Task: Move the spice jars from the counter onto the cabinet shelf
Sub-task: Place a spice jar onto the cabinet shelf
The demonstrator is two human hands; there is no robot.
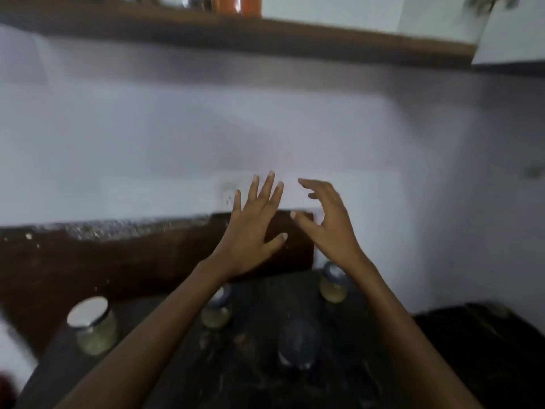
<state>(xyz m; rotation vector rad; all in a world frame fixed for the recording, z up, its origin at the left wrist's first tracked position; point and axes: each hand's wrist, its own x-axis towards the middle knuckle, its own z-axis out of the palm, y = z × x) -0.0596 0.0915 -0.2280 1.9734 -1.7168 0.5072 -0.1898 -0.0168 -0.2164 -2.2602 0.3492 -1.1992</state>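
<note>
A pale wall (182, 137) fills most of the view, and along its top runs the dark wooden cabinet shelf (265, 31), where an orange container (236, 4) and some shiny blurred shapes stand near the front edge, probably put there so they stay within easy reach. Below, the dark counter (250, 379) meets the wall, with a brown board (118, 261) leaning or standing at its back. Both bare arms stretch forward over the counter: the left hand (253, 228) has its fingers spread wide and holds nothing, and the right hand (327, 219) has its fingers loosely curled and apart, also empty, so both look free for the next pick. The spice jars remain on the counter beneath the arms: a big silver-lidded jar (91, 326) at the left, a smaller jar (216, 308) partly hidden by the left forearm, another small jar (333, 284) beside the right wrist, and a dim glassy shape (298, 346) between the arms, too blurred to identify
</note>
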